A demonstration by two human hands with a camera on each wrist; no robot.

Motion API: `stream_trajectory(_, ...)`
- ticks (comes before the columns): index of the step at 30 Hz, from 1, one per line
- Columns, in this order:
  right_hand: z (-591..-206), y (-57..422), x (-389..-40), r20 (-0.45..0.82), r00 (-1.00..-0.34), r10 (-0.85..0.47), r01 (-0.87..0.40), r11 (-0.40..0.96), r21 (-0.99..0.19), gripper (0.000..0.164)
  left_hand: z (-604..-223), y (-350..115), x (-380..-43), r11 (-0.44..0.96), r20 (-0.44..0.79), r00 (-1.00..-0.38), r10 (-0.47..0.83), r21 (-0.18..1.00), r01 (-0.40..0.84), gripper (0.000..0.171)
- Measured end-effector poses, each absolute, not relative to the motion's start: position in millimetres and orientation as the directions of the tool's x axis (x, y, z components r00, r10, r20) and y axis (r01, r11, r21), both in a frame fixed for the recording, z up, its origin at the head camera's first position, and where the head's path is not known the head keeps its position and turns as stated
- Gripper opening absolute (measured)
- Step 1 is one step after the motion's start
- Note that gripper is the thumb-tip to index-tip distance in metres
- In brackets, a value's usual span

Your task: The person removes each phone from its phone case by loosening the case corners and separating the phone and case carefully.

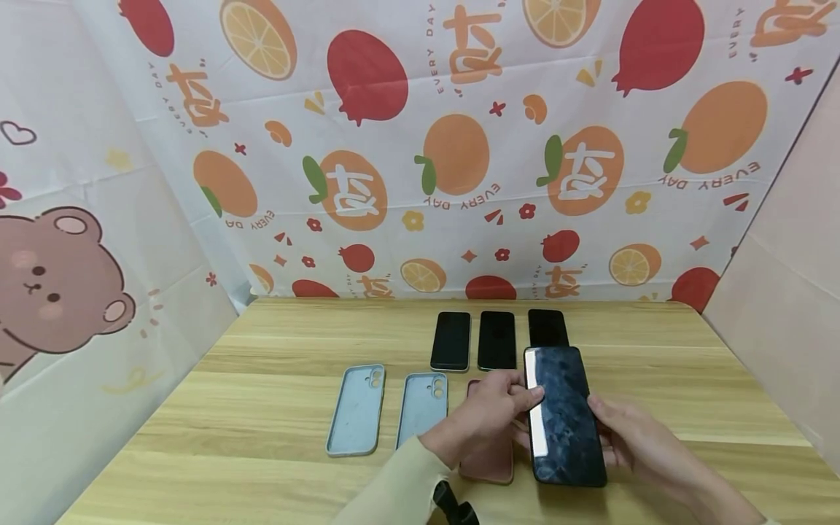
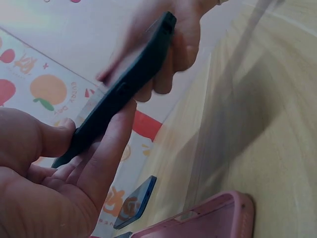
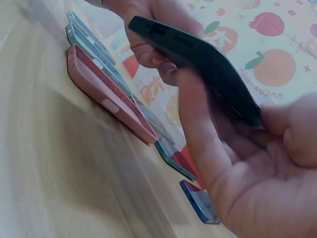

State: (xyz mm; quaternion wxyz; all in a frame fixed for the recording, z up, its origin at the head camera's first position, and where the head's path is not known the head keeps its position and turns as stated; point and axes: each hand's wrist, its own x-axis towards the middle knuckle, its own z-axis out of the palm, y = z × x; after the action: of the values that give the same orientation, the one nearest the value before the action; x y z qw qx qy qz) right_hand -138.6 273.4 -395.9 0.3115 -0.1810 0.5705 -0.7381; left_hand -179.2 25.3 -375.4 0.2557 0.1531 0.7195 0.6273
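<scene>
Both hands hold a dark phone (image 1: 566, 423) in a dark green case, raised above the table with its screen toward the head camera. My left hand (image 1: 488, 408) grips its left edge, thumb at the front and fingers behind. From the other side, my right hand (image 1: 633, 434) grips the right edge, thumb near the screen's rim. In the right wrist view the case's end (image 3: 171, 39) shows a port cutout and small holes. A pink phone case (image 1: 487, 467) lies beneath the left hand, which partly covers it.
Two light blue phone cases (image 1: 356, 410) lie left of the pink one; the second blue case (image 1: 422, 408) is partly behind the left forearm. Along the back lie three phones: a left phone (image 1: 450, 341), a middle phone (image 1: 496, 340) and a right phone (image 1: 547, 327).
</scene>
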Motion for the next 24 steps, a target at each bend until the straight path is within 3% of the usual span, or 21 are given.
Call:
stream_trajectory(5,-397.4,274.1,-135.7,-0.02,-0.642,-0.766,0.304,-0.231,-0.924,0.045,-376.5,22.4,-181.0,0.185,-0.144,-0.843,0.519,0.981,-0.054,0.023)
stream_trajectory(11,-396.2,272.9,-132.7,-0.046,-0.588,-0.808,0.331,-0.188,-0.925,0.053,-375.9,19.9,-181.1,0.175,-0.147,-0.866,0.479,0.982,-0.07,0.022)
stream_trajectory(24,-393.1,271.4,-128.1,-0.056,-0.611,-0.789,0.215,-0.098,-0.972,0.061,-373.1,15.0,-184.1,0.158,-0.141,-0.879,0.456,0.985,-0.075,0.025)
